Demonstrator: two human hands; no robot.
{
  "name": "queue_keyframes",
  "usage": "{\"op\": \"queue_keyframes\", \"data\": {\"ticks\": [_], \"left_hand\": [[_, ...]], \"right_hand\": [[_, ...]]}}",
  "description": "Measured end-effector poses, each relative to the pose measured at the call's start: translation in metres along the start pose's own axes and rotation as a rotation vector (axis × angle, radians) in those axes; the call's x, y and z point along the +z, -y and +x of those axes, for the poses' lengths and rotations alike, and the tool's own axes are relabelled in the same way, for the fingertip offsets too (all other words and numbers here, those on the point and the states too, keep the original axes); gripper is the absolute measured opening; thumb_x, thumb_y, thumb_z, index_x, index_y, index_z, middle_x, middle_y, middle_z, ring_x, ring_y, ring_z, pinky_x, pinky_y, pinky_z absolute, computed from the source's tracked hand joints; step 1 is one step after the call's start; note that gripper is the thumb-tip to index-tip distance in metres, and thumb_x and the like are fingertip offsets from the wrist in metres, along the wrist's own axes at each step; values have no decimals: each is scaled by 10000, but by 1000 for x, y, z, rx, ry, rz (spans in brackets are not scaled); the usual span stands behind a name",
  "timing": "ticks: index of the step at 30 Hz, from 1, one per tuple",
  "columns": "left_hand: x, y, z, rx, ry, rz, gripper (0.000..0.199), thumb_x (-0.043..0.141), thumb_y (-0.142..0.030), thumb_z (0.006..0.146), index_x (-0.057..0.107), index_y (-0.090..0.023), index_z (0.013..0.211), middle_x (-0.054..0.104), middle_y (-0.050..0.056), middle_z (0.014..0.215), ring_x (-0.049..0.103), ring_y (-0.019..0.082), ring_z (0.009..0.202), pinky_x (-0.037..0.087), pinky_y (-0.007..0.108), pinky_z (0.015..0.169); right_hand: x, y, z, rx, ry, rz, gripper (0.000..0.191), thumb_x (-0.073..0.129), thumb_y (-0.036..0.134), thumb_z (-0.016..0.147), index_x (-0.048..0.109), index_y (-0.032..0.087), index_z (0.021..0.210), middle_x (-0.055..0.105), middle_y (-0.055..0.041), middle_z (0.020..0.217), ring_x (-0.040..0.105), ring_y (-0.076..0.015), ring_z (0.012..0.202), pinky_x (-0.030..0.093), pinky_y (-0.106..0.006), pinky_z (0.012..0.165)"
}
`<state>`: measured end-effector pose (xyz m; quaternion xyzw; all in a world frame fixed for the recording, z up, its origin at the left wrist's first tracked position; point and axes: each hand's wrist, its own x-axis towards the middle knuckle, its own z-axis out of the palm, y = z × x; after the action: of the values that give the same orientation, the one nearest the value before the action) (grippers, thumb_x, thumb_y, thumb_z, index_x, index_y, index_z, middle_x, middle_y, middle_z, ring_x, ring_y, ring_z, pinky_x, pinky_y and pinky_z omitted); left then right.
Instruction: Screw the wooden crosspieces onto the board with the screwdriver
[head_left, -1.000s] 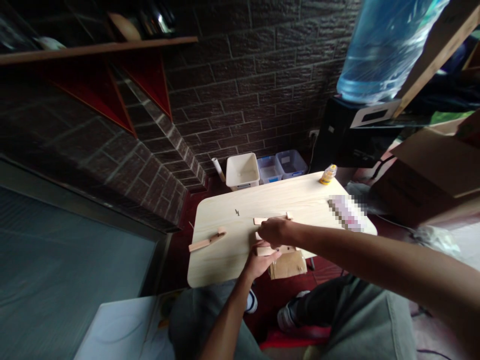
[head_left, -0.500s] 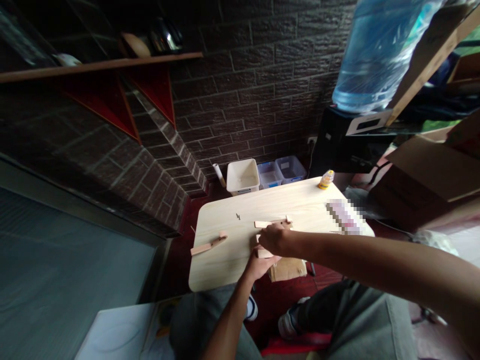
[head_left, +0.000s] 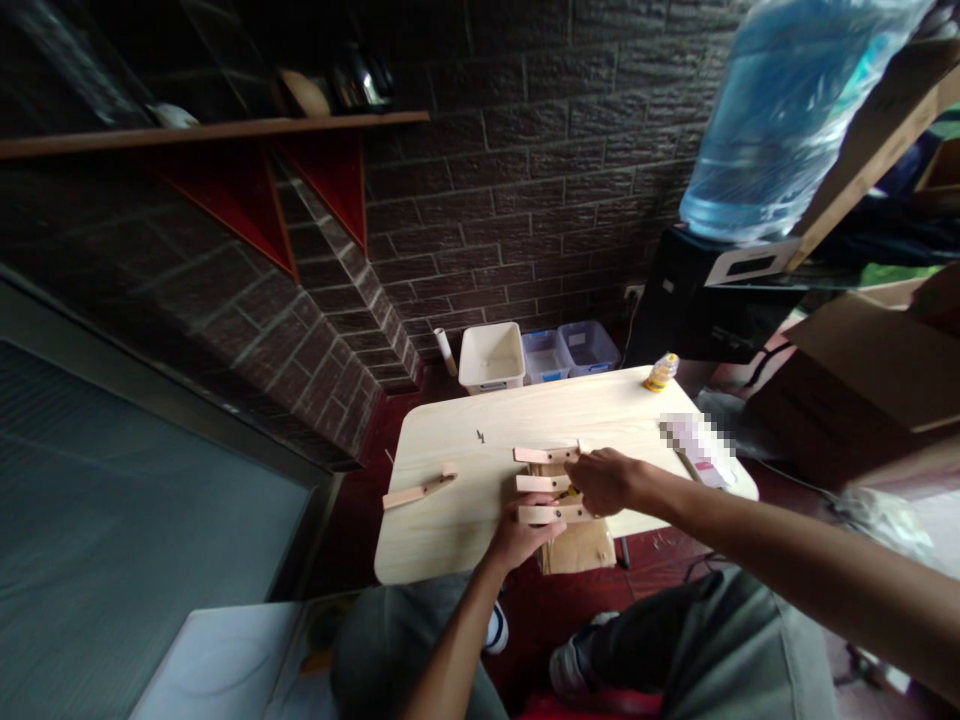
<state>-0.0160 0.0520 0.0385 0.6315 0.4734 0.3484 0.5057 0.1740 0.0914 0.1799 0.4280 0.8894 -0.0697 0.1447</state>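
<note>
My left hand (head_left: pixel 523 532) is closed around the nearest of three pale wooden pieces (head_left: pixel 536 515), fingers at its left part. A middle wooden piece (head_left: pixel 536 483) and a far wooden piece (head_left: pixel 532 454) lie roughly parallel to it, with dark holes or screw heads along them. Brown cardboard (head_left: pixel 577 550) shows beneath and sticks out past the table's near edge. My right hand (head_left: pixel 609 482) is closed over the right ends of the pieces. From its fingers shows a yellow-and-dark bit of what looks like a screwdriver (head_left: pixel 572 491); the rest is hidden.
On the pale table (head_left: pixel 450 440) lie another jointed wooden piece (head_left: pixel 416 491) at left and a few small screws (head_left: pixel 481 436). A yellow glue bottle (head_left: pixel 661 372) and a blurred flat item (head_left: pixel 697 450) are at right. Plastic bins (head_left: pixel 491 355) stand behind the table.
My right hand has moved right, uncovering the middle and near wooden pieces and the yellow-and-dark tool. My left hand stays on the near piece. The view has shifted slightly.
</note>
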Motion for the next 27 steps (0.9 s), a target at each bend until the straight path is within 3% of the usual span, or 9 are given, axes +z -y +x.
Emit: {"op": "queue_keyframes", "data": {"ticks": [2, 4, 7, 9, 12, 17, 23, 27], "left_hand": [[-1, 0, -2, -26, 2, -19, 448, 807, -273, 663, 693, -198, 1090, 732, 86, 1050, 691, 215, 917, 574, 329, 815], [-2, 0, -4, -26, -32, -52, 436, 801, -251, 663, 691, -186, 1079, 728, 96, 1067, 687, 228, 960, 564, 353, 862], [-3, 3, -8, -18, -64, -134, 392, 786, -265, 689, 684, -164, 1054, 713, 121, 1102, 683, 239, 978, 564, 366, 855], [-3, 3, -10, -28, -41, -153, 377, 771, -293, 713, 675, -154, 1050, 713, 123, 1078, 687, 229, 926, 570, 351, 805], [-3, 0, -13, -33, -21, -146, 391, 771, -320, 718, 661, -156, 1055, 714, 95, 992, 677, 204, 852, 566, 325, 758], [-13, -16, -25, 33, -48, -141, 409, 735, -361, 769, 621, -187, 1122, 666, 95, 1142, 647, 224, 1019, 543, 327, 861], [-29, -56, -36, 190, -124, 281, 448, 724, -269, 777, 612, -271, 1211, 644, 58, 1207, 592, 235, 1131, 472, 355, 1002], [-17, -71, -25, 241, -26, 629, 275, 674, -230, 818, 674, -274, 1089, 677, 57, 1108, 613, 233, 1065, 473, 357, 985]], "right_hand": [[0, 2, 2, -41, 21, 47, 242, 627, 296, 766, 730, 122, 899, 736, -143, 892, 706, -270, 821, 523, -310, 646], [3, 7, 6, -43, 13, 57, 351, 556, 405, 851, 737, 105, 873, 729, -163, 839, 701, -297, 838, 517, -360, 722], [5, 10, 8, -46, 21, 105, 435, 536, 484, 879, 723, 106, 984, 731, -169, 911, 693, -299, 862, 509, -367, 730], [2, 6, 4, -53, 29, 87, 381, 520, 412, 904, 714, 91, 971, 724, -188, 946, 686, -292, 880, 502, -358, 729], [-5, -4, -6, -163, 113, 9, 188, 546, 177, 848, 698, 74, 883, 722, -181, 866, 679, -255, 797, 477, -322, 695], [-9, -17, -16, -51, -71, 202, 257, 525, 271, 900, 636, 128, 1083, 718, -98, 881, 668, -200, 760, 433, -263, 617], [-7, -12, -9, -62, -100, 293, 205, 566, 312, 881, 677, 167, 974, 725, -69, 886, 666, -174, 778, 414, -234, 647], [-10, 1, -6, -71, -96, 288, 234, 559, 336, 889, 686, 152, 960, 722, -74, 853, 659, -169, 731, 407, -232, 614]]}}
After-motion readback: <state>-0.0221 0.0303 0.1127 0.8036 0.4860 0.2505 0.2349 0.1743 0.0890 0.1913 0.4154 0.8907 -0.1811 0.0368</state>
